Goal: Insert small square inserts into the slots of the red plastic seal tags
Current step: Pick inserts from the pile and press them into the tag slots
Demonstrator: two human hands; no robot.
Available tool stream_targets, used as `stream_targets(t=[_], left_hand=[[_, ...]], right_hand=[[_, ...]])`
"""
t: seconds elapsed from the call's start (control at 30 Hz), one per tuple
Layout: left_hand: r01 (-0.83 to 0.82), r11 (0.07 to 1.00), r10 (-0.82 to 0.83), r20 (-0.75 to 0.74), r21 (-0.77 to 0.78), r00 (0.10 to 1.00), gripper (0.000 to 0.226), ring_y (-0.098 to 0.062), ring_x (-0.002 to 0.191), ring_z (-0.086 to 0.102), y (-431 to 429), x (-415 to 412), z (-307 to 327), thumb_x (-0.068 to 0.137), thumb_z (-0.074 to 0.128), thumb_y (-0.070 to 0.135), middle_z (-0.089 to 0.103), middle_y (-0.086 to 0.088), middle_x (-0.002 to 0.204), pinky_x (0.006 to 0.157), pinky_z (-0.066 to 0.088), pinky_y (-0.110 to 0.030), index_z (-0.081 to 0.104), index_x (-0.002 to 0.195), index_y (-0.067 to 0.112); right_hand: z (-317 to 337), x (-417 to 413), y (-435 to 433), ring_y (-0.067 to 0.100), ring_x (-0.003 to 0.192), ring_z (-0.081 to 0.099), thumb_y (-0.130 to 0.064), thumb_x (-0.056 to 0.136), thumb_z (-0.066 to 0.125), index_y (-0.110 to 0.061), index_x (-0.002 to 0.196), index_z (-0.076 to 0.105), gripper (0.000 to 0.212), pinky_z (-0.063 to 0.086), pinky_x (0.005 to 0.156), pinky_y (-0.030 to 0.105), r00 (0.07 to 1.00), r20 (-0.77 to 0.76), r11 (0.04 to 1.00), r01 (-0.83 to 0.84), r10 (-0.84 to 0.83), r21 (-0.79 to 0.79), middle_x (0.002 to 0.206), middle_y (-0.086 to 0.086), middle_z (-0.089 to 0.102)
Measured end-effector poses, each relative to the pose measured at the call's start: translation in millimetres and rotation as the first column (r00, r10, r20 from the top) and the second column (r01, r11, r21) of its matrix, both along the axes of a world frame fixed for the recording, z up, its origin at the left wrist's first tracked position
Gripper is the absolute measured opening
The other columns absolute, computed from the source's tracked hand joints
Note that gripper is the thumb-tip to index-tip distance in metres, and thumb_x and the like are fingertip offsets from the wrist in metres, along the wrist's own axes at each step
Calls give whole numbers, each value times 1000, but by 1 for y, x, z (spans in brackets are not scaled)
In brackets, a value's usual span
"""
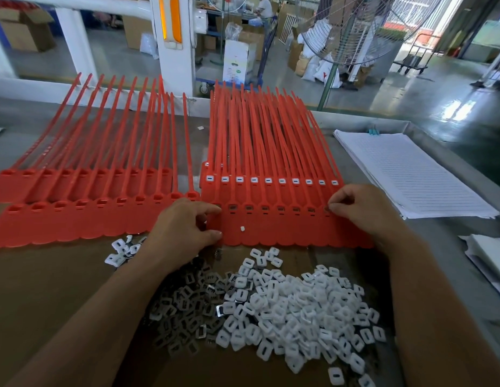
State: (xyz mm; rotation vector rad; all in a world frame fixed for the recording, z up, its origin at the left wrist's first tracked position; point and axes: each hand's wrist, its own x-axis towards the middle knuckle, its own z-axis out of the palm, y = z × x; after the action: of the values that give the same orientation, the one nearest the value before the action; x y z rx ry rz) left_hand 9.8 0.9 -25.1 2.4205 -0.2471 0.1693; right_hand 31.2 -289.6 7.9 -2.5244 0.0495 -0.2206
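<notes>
Red plastic seal tags lie in sheets on the table. The near right sheet point(274, 230) has dark inserts in its slots; the sheet behind it point(271, 180) shows white inserts in a row. My left hand point(184, 227) grips the left edge of the near right sheet with thumb and fingers. My right hand point(363, 210) pinches at the rightmost slot of that sheet; a small insert may be under the fingertips, but it is hidden. One loose white insert point(242, 228) rests on the sheet. Piles of white inserts point(299, 308) and grey metal inserts point(187, 311) lie in front.
Two more red tag sheets point(84, 219) with bare slots lie at the left. A stack of lined paper point(410, 174) sits at the right, more paper point(492, 258) at the right edge. Brown cardboard point(47, 289) covers the near table. A fan point(355, 29) stands beyond.
</notes>
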Motion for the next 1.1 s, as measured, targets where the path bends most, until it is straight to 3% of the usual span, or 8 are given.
stream_targets(t=[0.13, 0.27, 0.4, 0.53, 0.67, 0.8, 1.0, 1.1], left_hand=[[-1, 1000, 1, -2, -3, 1000, 46, 3, 72, 44, 0, 0, 0, 72, 74, 27, 46, 18, 83, 67, 31, -17, 61, 116, 30], [0, 1000, 0, -2, -2, 1000, 46, 3, 73, 43, 0, 0, 0, 72, 74, 28, 45, 18, 83, 66, 31, -14, 60, 116, 31], [-5, 1000, 5, -6, 0, 1000, 46, 4, 71, 43, -1, 0, 0, 72, 74, 27, 44, 19, 82, 67, 31, -17, 60, 116, 30], [-3, 1000, 3, -3, 3, 1000, 46, 3, 71, 43, 0, 1, 1, 72, 74, 27, 45, 19, 82, 72, 33, -19, 61, 116, 30], [3, 1000, -3, -7, 8, 1000, 46, 1, 74, 45, 0, 1, 1, 73, 74, 27, 49, 12, 88, 70, 32, -16, 61, 116, 29], [12, 1000, -12, -2, 10, 1000, 46, 7, 71, 43, 0, 0, 1, 73, 74, 26, 45, 19, 82, 63, 30, -8, 60, 117, 29], [15, 1000, -15, 5, 12, 1000, 46, 8, 71, 42, 0, 0, 1, 73, 74, 25, 49, 14, 87, 65, 32, -13, 60, 117, 27], [19, 1000, -19, 7, 12, 1000, 46, 6, 71, 43, 0, -1, 1, 73, 74, 26, 50, 13, 89, 67, 32, -14, 60, 117, 27]], right_hand=[[-2, 0, -1, 8, 78, 51, -4, 83, 61, -14, 77, 64, 12, 33, 65, 22, 999, 15, 998, -44, 45, -38, 82, -2, 61], [-3, 2, -1, 15, 88, 53, -4, 85, 58, -12, 81, 65, 11, 37, 77, 25, 997, -33, 995, -74, 73, -59, 88, 2, 62], [-3, 2, -4, 14, 87, 55, -7, 83, 63, -12, 83, 66, 6, 36, 76, 25, 999, -5, 999, -34, 34, -4, 89, 1, 63], [-2, 1, -1, 13, 81, 58, -3, 76, 70, -18, 74, 67, 15, 41, 77, 25, 997, -21, 996, -73, 74, 51, 79, -1, 64], [-2, 1, -1, 10, 77, 58, 2, 75, 69, -15, 78, 70, 17, 39, 72, 20, 994, -17, 993, -110, 111, 34, 77, -1, 64], [-2, 2, -1, 1, 71, 54, 5, 77, 66, -10, 84, 72, 17, 35, 64, 1, 990, -14, 990, -140, 140, -9, 78, -3, 63], [-10, 6, 1, 7, 83, 55, 3, 79, 64, -9, 89, 71, 17, 34, 66, 2, 995, 46, 996, -87, 86, 10, 87, -3, 62], [-10, 6, 1, 8, 85, 55, 2, 80, 64, -9, 92, 70, 17, 36, 71, 13, 995, 66, 997, -71, 70, 14, 88, -3, 61]])
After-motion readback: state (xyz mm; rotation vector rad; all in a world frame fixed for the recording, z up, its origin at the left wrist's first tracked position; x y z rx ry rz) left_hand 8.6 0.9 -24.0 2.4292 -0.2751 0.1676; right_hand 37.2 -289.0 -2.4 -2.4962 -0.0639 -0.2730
